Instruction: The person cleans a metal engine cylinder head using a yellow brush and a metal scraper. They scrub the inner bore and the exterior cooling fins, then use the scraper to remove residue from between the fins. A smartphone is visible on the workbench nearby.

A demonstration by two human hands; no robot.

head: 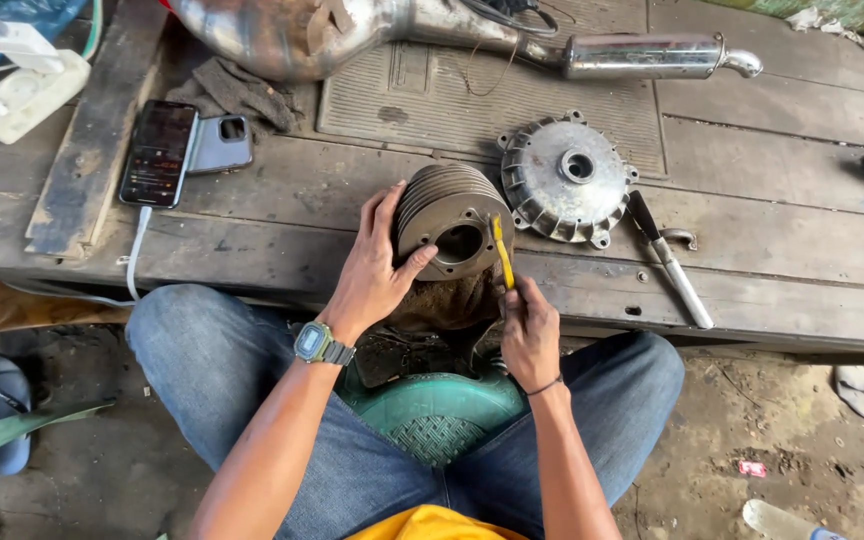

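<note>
My left hand (374, 270) grips a finned metal engine cylinder (449, 220) from its left side, the bore facing me, and steadies it at the front edge of a wooden workbench (752, 230). A dirty brown rag (447, 300) hangs under the cylinder. My right hand (529, 330) is closed on a yellow-handled tool (502, 250), whose upper end lies against the cylinder's right face beside the bore. I wear a wristwatch on the left wrist and sit on a green plastic stool (437, 420).
A round metal hub cover (567, 180) lies right of the cylinder, and a white-handled tool (667, 260) beside it. A chrome exhaust pipe (512, 40) spans the back, over a rubber mat (492, 95). Two phones (160, 150) and a power strip (22, 85) sit left.
</note>
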